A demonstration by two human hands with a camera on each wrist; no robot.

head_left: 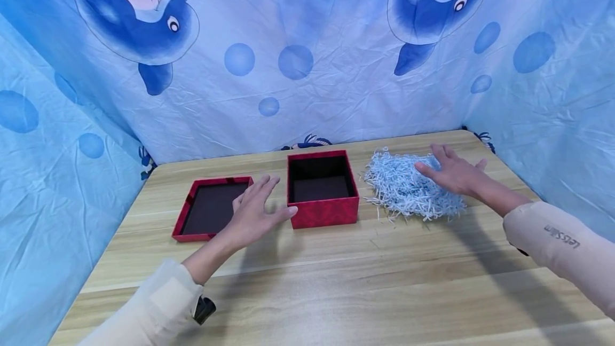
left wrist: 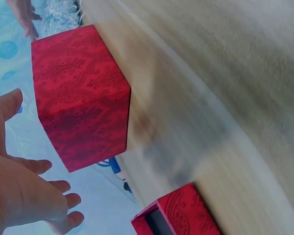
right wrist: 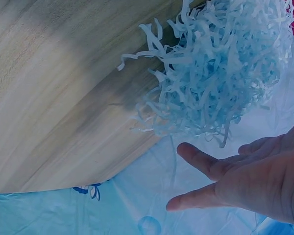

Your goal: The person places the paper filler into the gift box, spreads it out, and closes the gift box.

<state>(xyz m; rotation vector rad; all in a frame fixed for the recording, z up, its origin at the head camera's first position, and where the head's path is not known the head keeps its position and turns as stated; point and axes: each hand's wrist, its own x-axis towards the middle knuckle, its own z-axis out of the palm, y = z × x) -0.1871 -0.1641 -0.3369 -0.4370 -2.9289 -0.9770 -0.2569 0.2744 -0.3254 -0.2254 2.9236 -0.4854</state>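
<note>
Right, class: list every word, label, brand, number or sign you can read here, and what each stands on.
"LetsSlim": on the right sleeve, upside down in the head view; small, so spelling is uncertain.
No other readable text: the red box, red lid and backdrop show none.

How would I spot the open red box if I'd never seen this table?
On the wooden table, look toward the far edge, between a shallow red lid and pale blue shreds. The red box stands there, dark inside; its deep walls set it apart from the lid.
</note>
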